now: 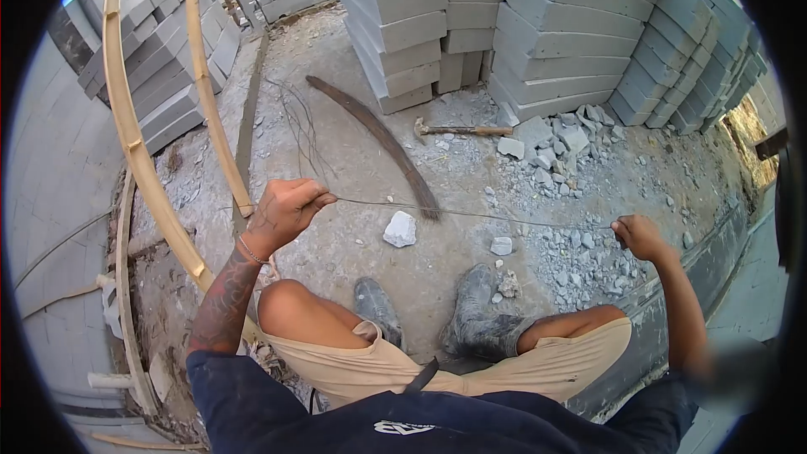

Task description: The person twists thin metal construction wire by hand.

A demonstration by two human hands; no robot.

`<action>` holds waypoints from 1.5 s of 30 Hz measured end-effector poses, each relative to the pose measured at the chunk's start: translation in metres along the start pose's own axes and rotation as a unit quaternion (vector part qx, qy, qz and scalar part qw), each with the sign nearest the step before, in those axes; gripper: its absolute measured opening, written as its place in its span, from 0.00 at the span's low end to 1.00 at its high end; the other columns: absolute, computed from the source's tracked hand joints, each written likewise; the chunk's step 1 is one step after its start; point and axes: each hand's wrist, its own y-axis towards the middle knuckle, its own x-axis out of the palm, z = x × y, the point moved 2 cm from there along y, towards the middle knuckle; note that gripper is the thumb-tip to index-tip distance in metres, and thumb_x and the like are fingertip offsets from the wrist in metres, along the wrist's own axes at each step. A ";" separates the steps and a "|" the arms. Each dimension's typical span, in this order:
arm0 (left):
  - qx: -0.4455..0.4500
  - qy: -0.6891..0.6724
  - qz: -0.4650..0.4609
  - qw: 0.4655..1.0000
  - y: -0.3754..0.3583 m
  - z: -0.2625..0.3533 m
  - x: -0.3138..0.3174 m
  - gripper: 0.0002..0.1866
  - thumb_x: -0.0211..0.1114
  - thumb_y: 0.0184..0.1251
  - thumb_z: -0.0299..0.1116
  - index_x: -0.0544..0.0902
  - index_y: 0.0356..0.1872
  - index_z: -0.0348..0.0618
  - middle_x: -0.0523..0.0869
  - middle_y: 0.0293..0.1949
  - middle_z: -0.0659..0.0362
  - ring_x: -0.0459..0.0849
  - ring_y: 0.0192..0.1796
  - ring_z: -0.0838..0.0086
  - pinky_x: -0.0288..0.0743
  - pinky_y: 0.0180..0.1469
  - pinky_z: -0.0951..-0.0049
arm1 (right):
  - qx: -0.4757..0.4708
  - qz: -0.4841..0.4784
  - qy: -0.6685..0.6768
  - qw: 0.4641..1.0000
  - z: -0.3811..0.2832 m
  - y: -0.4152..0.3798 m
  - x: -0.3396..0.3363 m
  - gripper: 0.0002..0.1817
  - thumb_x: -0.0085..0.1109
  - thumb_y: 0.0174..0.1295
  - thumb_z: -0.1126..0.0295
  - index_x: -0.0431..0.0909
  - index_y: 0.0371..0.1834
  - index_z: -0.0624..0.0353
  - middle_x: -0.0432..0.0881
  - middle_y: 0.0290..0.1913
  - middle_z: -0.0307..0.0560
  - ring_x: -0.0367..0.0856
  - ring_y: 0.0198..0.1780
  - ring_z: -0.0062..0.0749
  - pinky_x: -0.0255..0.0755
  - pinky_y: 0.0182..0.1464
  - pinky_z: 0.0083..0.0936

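Observation:
A thin dark wire stretches nearly straight across in front of me, above the dusty floor. My left hand is closed on one end of it, fingers pinched together. At the other end my right hand grips the wire in a closed pinch. Below and beyond the wire lies a long bundle of dark wires, slightly curved. A few loose wires rest on the floor to its left. Past the bundle, a hammer with a wooden handle lies on the ground.
Tall stacks of grey blocks stand ahead, with another block pile at the far left. Broken rubble covers the floor on the right. Long bamboo strips lean along the left. A white chunk lies near my boots.

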 end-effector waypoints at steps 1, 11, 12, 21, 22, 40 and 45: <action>0.004 0.004 -0.008 1.000 0.004 -0.002 0.005 0.09 0.69 0.59 0.32 0.80 0.26 0.39 0.80 0.21 0.54 0.80 0.23 0.59 0.70 0.24 0.66 | -0.011 -0.004 0.001 1.000 -0.003 0.000 0.009 0.19 0.49 0.70 0.57 0.78 0.27 0.59 0.81 0.22 0.45 0.80 0.28 0.37 0.68 0.32 0.32; 0.020 -0.060 -0.033 0.997 0.051 0.043 0.046 0.10 0.68 0.62 0.35 0.82 0.28 0.39 0.80 0.20 0.51 0.80 0.24 0.56 0.72 0.27 0.64 | -0.330 0.212 0.072 0.917 -0.189 -0.003 0.022 0.21 0.52 0.68 0.57 0.73 0.52 0.65 0.77 0.53 0.60 0.82 0.42 0.52 0.73 0.51 0.37; 0.035 -0.050 -0.054 0.997 0.056 0.053 0.049 0.10 0.67 0.62 0.35 0.82 0.29 0.38 0.81 0.22 0.51 0.80 0.25 0.56 0.72 0.27 0.64 | -0.309 0.089 0.282 0.904 -0.219 -0.009 0.014 0.18 0.54 0.68 0.61 0.74 0.51 0.65 0.78 0.51 0.59 0.82 0.43 0.51 0.74 0.49 0.35; -0.019 -0.110 -0.087 0.990 0.019 -0.002 0.004 0.08 0.62 0.67 0.33 0.81 0.35 0.38 0.82 0.29 0.51 0.81 0.31 0.55 0.74 0.34 0.62 | -0.270 0.157 0.167 0.935 -0.227 0.019 -0.031 0.09 0.53 0.66 0.73 0.80 0.42 0.65 0.84 0.36 0.58 0.83 0.41 0.53 0.75 0.43 0.35; -0.039 -0.103 -0.111 0.988 0.014 -0.004 0.001 0.07 0.62 0.66 0.31 0.81 0.34 0.38 0.82 0.28 0.52 0.81 0.29 0.56 0.74 0.32 0.63 | -0.264 0.158 0.168 0.936 -0.227 0.015 -0.032 0.09 0.53 0.66 0.73 0.80 0.42 0.65 0.84 0.36 0.58 0.83 0.41 0.53 0.75 0.43 0.35; 0.071 0.315 0.060 0.944 -0.052 -0.110 -0.049 0.05 0.62 0.60 0.20 0.75 0.36 0.36 0.74 0.27 0.52 0.75 0.29 0.59 0.68 0.31 0.64 | -0.345 0.058 0.149 0.925 -0.155 0.036 -0.023 0.15 0.53 0.68 0.58 0.81 0.44 0.57 0.82 0.33 0.44 0.81 0.35 0.41 0.73 0.39 0.37; -0.036 0.300 -0.089 0.949 -0.046 -0.093 -0.012 0.22 0.58 0.65 0.43 0.76 0.54 0.38 0.78 0.52 0.49 0.73 0.58 0.56 0.56 0.67 0.56 | -0.316 0.203 0.002 0.927 -0.174 0.044 -0.008 0.11 0.54 0.65 0.61 0.82 0.43 0.49 0.83 0.37 0.44 0.83 0.38 0.43 0.74 0.38 0.40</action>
